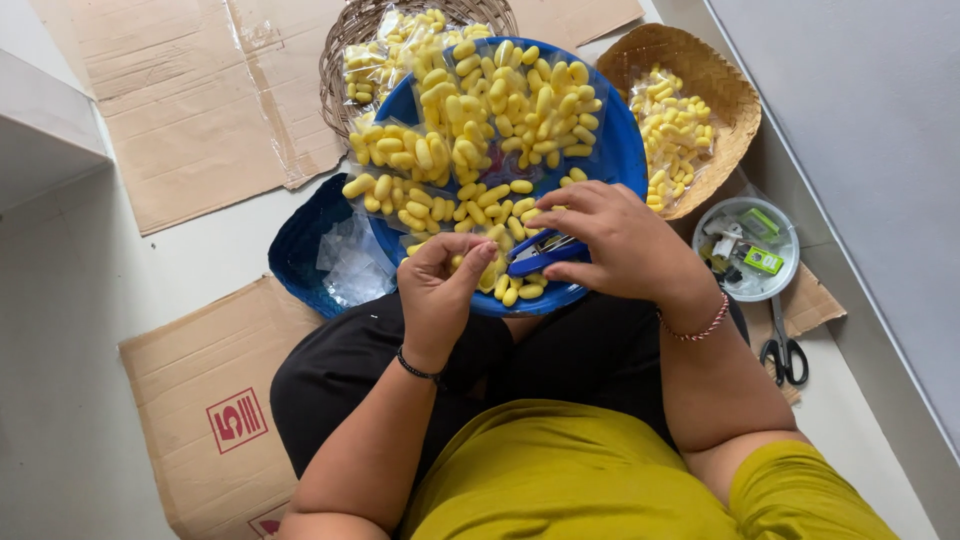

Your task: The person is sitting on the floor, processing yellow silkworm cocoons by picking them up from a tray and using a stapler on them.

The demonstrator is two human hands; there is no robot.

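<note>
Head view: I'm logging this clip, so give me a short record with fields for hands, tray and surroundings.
left hand: left hand pinches a clear bag of yellow pieces
right hand: right hand holds a blue stapler
tray: blue tray piled with filled bags
right side: woven basket, small bowl, scissors

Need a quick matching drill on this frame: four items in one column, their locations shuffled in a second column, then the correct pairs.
Items:
1. blue stapler
2. scissors
3. clear empty bags
4. loose yellow cocoons

Places:
A. in the dark blue basket left of the blue tray
B. in the right hand
C. in the woven basket at upper right
D. on the cardboard at far right, below the small round container

Pairs: 1-B, 2-D, 3-A, 4-C
</note>
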